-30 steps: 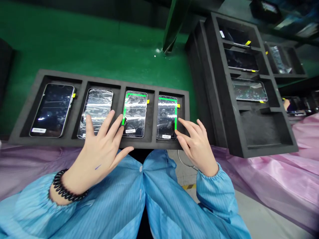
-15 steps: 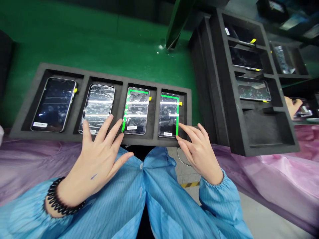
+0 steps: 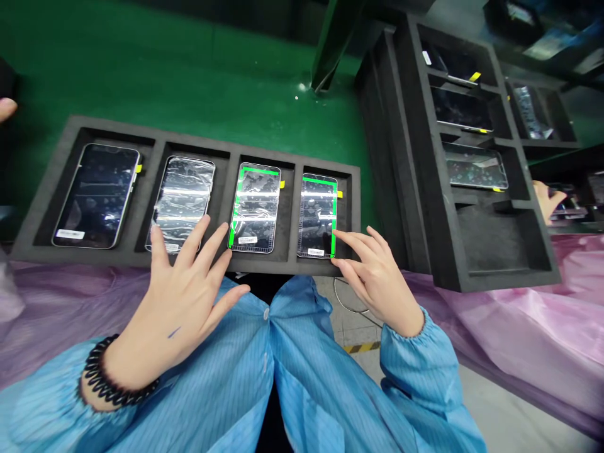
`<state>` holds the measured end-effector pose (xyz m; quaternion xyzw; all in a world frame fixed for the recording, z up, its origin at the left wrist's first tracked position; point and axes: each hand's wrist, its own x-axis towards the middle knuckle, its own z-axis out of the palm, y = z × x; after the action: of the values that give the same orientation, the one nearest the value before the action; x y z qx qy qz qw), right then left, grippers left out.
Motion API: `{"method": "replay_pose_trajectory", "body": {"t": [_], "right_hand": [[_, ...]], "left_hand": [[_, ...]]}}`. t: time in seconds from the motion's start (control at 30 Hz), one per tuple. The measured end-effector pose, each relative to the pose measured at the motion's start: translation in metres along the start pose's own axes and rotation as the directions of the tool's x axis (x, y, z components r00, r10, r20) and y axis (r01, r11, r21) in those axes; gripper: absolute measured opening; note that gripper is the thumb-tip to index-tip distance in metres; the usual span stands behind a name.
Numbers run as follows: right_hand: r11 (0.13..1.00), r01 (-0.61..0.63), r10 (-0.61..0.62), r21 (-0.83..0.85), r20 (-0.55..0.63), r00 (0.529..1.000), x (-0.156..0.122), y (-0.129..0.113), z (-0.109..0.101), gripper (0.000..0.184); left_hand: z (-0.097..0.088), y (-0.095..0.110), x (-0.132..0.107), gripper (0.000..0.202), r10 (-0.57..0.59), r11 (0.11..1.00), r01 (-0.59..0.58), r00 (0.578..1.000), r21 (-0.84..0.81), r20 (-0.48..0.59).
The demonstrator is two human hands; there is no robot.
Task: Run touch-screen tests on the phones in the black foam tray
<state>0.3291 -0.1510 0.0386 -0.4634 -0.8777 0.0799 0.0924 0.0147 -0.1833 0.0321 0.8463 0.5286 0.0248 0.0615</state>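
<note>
Several phones lie in separate compartments of a black foam tray [image 3: 193, 139] in front of me. My left hand [image 3: 184, 296] is spread, its fingertips over the front edge of the tray by the film-covered phone [image 3: 182, 195] and the lower left corner of the phone with green lines on its screen [image 3: 257, 211]. My right hand [image 3: 377, 274] has its fingers apart, with the index fingertip and thumb at the right edge of the rightmost phone [image 3: 317, 217], whose screen also shows green lines. At the far left, a dark phone [image 3: 97, 195] with a white label lies untouched.
To the right, a stack of black foam trays [image 3: 512, 277] holds more phones [image 3: 462, 108] with yellow tabs. Another person's hand [image 3: 547, 200] is at the far right, and another person's fingertip [image 3: 7, 108] shows at the left edge. A green work surface [image 3: 189, 82] lies behind the tray.
My hands keep nearly the same pose by the phones; the whole view has shifted slightly. Another person's fingertip now appears at the left edge.
</note>
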Motion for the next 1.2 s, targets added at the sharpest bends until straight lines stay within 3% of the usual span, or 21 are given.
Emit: {"method": "replay_pose_trajectory", "body": {"t": [0.33, 0.57, 0.77, 1.2], "right_hand": [[0.996, 0.075, -0.072, 0.054, -0.056, 0.996, -0.005, 0.012, 0.001, 0.034], [0.995, 0.085, -0.084, 0.044, -0.045, 0.996, -0.008, 0.019, 0.005, 0.032], [0.994, 0.082, -0.079, 0.066, -0.053, 0.995, -0.008, 0.019, 0.01, 0.032], [0.979, 0.176, -0.174, 0.1, -0.025, 0.984, 0.008, 0.009, 0.024, 0.031]], "left_hand": [[-0.007, -0.003, 0.001, 0.065, -0.097, 0.986, 0.095, 0.995, -0.139, -0.003], [-0.002, -0.002, 0.003, 0.065, -0.078, 0.989, 0.077, 0.997, -0.123, -0.005], [0.004, -0.001, 0.004, 0.063, 0.003, 0.998, -0.004, 1.0, -0.055, -0.027], [0.01, 0.013, 0.008, 0.065, 0.004, 0.985, -0.007, 1.0, -0.17, -0.021]]}}
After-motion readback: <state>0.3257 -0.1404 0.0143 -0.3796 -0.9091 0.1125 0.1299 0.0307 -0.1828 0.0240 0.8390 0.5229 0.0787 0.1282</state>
